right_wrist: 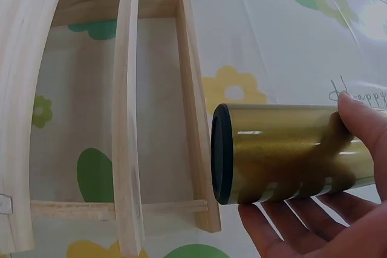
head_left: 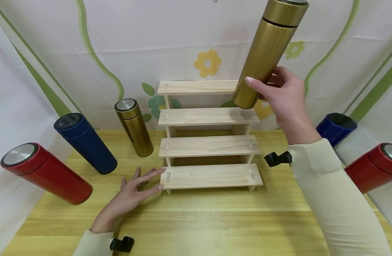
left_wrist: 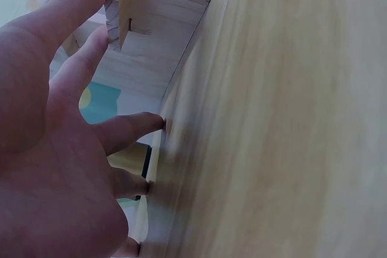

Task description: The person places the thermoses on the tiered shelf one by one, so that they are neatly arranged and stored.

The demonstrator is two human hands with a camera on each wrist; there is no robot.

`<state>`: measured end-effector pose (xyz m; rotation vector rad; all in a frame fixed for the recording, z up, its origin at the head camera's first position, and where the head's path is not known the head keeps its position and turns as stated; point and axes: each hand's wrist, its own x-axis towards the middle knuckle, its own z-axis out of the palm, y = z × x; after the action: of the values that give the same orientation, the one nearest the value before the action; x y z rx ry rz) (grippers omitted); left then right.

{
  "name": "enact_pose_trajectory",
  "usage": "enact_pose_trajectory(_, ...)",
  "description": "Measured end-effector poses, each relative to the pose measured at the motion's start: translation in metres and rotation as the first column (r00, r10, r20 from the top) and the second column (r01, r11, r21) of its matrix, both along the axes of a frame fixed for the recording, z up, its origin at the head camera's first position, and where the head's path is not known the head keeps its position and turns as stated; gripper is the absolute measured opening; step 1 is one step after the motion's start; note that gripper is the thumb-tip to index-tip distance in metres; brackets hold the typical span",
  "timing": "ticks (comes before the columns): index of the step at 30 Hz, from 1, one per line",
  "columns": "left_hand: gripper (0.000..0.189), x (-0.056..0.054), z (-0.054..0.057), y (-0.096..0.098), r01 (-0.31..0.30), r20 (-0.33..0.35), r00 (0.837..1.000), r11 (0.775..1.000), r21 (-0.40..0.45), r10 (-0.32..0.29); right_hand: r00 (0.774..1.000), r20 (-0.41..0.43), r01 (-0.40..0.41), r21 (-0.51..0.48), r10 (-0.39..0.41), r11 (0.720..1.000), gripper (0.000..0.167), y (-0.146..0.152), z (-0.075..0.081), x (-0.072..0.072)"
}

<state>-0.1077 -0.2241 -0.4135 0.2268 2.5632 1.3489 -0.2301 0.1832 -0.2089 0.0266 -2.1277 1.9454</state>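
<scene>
My right hand (head_left: 287, 94) grips a gold thermos bottle (head_left: 269, 53) near its base, thumb on one side and fingers on the other. The bottle is tilted, its cap end up and to the right, and its base overlaps the upper boards of a four-step wooden rack (head_left: 210, 145). In the right wrist view, the dark bottom of the bottle (right_wrist: 302, 152) is close beside the rack's top board (right_wrist: 192, 89). My left hand (head_left: 128, 195) is spread at the rack's left side, thumb and forefinger touching the end of the lowest board (left_wrist: 115, 19). Its other fingertips rest on the table.
To the left stand a red thermos (head_left: 48, 174), a blue thermos (head_left: 85, 142) and another gold thermos (head_left: 134, 128). On the right are a blue bottle (head_left: 335, 129) and a red thermos (head_left: 375, 167), partly behind my right sleeve. A patterned white curtain (head_left: 144, 35) hangs behind the wooden table (head_left: 208, 220).
</scene>
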Motion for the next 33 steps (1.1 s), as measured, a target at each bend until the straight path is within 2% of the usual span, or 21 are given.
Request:
enact_pose_trajectory(9, 0.052, 0.002, 0.0, -0.002, -0.005, 0.004, 1.0, 1.0, 0.003, 0.005, 0.999, -0.014, -0.044, 0.011, 0.044, 0.999, 0.073, -0.025, 0.009, -0.008)
enact_pose_trajectory(15, 0.053, 0.002, -0.003, -0.002, -0.003, 0.002, 1.0, 1.0, 0.014, 0.003, 0.996, -0.031, -0.088, -0.068, 0.086, 0.994, 0.07, -0.046, 0.014, -0.014)
enact_pose_trajectory(20, 0.053, 0.003, -0.005, -0.001, -0.002, -0.005, 1.0, 1.0, 0.011, 0.002, 0.993, -0.015, -0.118, -0.084, 0.117, 0.989, 0.069, -0.07, 0.021, -0.024)
enact_pose_trajectory(24, 0.053, 0.002, -0.004, 0.0, -0.002, -0.008, 1.0, 1.0, 0.011, 0.002, 0.992, -0.012, -0.13, -0.054, 0.129, 0.99, 0.067, -0.087, 0.024, -0.03)
enact_pose_trajectory(33, 0.053, 0.0, -0.002, 0.001, 0.001, -0.011, 1.0, 1.0, 0.012, -0.001, 0.997, -0.013, -0.077, 0.127, 0.079, 0.989, 0.068, -0.11, 0.024, -0.045)
